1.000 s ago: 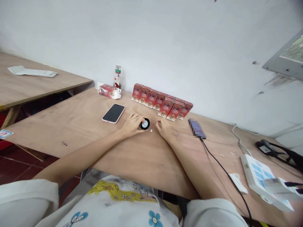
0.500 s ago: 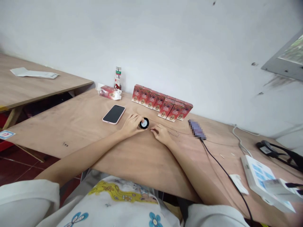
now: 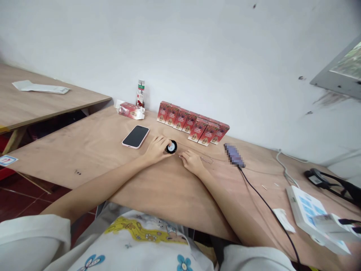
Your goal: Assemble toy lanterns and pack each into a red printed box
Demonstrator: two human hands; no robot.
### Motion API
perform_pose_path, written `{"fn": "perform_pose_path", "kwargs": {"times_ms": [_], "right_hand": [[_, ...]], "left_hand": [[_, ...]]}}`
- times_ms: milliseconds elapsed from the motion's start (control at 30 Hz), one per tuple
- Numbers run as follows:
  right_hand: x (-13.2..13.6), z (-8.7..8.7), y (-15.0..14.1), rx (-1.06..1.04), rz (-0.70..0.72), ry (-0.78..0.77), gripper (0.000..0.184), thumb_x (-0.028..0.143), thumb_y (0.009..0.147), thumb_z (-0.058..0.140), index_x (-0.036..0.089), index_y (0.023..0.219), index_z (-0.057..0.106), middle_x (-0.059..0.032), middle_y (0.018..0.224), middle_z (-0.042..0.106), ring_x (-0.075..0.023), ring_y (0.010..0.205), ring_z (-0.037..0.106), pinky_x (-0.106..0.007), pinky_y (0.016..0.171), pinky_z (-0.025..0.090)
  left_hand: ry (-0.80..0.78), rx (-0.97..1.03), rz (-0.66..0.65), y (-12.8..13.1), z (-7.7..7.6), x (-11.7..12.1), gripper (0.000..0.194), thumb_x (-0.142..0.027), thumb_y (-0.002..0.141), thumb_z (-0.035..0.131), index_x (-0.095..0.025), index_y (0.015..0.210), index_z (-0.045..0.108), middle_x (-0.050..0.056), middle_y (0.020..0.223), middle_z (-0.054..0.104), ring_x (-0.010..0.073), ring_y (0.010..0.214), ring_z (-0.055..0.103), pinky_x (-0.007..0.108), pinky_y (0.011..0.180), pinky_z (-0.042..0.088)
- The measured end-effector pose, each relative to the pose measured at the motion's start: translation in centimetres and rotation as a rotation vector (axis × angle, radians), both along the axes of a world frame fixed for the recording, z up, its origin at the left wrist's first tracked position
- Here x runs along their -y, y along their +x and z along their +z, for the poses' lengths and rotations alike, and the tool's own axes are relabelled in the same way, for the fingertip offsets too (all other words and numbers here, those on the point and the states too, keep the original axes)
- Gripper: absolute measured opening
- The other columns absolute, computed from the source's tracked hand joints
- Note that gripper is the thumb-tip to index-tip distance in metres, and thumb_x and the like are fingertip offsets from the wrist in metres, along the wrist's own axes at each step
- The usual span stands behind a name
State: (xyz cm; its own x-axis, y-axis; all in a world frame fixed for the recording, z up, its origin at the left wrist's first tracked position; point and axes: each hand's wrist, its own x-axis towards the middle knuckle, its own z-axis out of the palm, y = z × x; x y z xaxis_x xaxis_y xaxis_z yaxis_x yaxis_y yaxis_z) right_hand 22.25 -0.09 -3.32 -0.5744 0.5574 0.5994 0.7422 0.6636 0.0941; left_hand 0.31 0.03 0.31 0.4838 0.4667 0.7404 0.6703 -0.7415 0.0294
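Note:
My left hand (image 3: 156, 149) is closed around a small round thing with a black rim and a white face (image 3: 172, 147), held just above or on the table; a few dark marks show on its face. Close by on its right, my right hand (image 3: 191, 162) has thumb and fingertips pinched together. Something tiny and pale may be at those fingertips, too small to name. A thin bent wire-like piece (image 3: 208, 160) lies just beyond the right wrist.
Red printed boxes (image 3: 189, 122) stand in a row by the wall. An opened red box (image 3: 131, 110) lies near a small bottle (image 3: 140, 97). A pink-edged phone (image 3: 135, 136) is left of my hands. On the right are a blurred-out device (image 3: 234, 154), a black cable (image 3: 265, 200) and a white power strip (image 3: 308, 214).
My right hand's fingertips have shifted very slightly, staying pinched. My left hand keeps its hold on the round black-rimmed thing.

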Motion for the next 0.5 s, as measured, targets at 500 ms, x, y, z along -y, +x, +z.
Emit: {"fn": "perform_pose_path", "kwargs": {"times_ms": [500], "right_hand": [[0.9,0.7,-0.9,-0.311,0.274,0.276,0.015,0.012,0.090,0.045,0.020,0.093,0.057,-0.0058,0.082,0.067,-0.0165,0.077,0.063,-0.031,0.069,0.050]], "left_hand": [[0.093,-0.039,-0.118,0.1,-0.2,-0.1,0.025,-0.035,0.080,0.063,-0.016,0.093,0.051,0.008,0.102,0.066,0.0220,0.092,0.057,0.032,0.078,0.041]]}}
